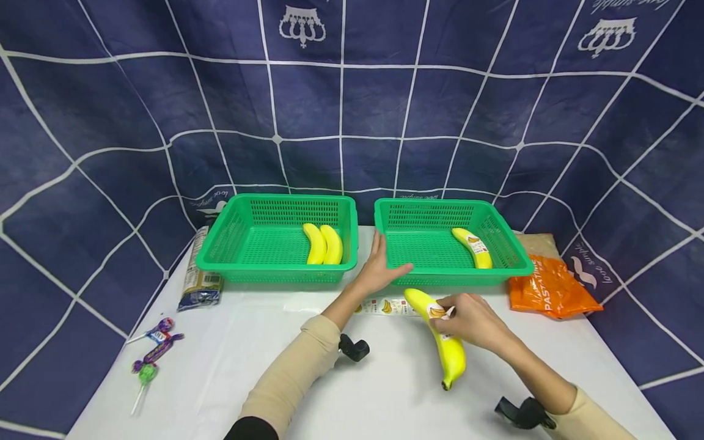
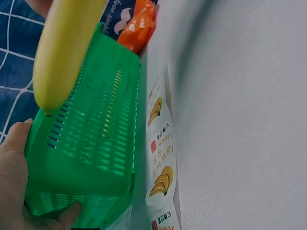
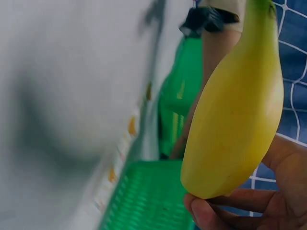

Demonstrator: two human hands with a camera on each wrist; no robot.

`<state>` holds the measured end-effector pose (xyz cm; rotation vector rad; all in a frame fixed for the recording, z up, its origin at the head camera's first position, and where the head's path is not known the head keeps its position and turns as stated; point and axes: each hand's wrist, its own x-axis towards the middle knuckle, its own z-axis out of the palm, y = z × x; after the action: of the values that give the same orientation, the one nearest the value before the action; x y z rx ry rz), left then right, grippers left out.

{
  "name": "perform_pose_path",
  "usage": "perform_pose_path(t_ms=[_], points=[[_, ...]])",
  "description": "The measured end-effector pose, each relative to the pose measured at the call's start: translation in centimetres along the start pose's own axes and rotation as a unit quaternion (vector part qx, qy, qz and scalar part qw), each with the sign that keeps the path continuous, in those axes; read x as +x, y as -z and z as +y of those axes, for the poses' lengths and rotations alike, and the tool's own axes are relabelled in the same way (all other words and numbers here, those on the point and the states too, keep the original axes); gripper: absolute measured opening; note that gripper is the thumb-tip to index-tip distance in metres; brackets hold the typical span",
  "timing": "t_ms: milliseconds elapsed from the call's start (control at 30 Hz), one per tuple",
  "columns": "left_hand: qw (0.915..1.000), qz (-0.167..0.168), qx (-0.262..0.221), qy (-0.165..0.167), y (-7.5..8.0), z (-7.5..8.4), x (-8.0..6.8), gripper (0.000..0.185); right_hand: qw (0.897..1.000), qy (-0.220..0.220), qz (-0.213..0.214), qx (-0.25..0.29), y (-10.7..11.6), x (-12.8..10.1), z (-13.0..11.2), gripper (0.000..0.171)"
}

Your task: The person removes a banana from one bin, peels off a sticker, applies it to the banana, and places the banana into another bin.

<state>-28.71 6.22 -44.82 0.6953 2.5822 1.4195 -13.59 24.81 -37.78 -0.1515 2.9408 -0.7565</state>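
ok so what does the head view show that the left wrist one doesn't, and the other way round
Only the head view: the left basket with two bananas, the sweets and the left bag. Only the left wrist view: print on the sticker strip large enough to read "BANANA". Both: the strip itself, the left hand, right basket, orange bag, blue curtain and the banana in the right hand.

Left hand [image 2: 12, 177] was at one corner of the green basket [image 2: 96, 153], banana [image 2: 67, 52] in front of it, sticker strip [image 2: 160, 143] beside its long edge, orange bag [image 2: 139, 29] past the far corner.
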Motion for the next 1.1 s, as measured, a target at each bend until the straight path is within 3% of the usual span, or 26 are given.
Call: perform_pose_path(t_ms=[300,467,700,900,1100], points=[[1.0,0.003,-0.003,0.005,-0.1,0.0,0.1,0.111,0.999,0.014,-0.012,-0.046,6.5,2.3,0.1,0.052],[0.9999,0.004,-0.012,0.005,-0.1,0.1,0.0,0.112,0.997,0.033,-0.001,-0.067,9.4,4.9,0.8,0.044],[0.9999,-0.002,-0.006,0.009,-0.3,-0.1,0.1,0.112,0.996,0.05,-0.004,-0.075,11.3,8.8,2.5,0.042],[0.9999,-0.003,-0.004,0.013,-0.2,0.1,0.1,0.111,0.994,0.052,-0.016,-0.098,12.5,12.0,3.8,0.021],[0.9998,-0.003,-0.009,0.019,-0.1,0.1,0.1,0.11,0.992,0.048,-0.023,-0.114,12.9,15.2,5.8,0.024]])
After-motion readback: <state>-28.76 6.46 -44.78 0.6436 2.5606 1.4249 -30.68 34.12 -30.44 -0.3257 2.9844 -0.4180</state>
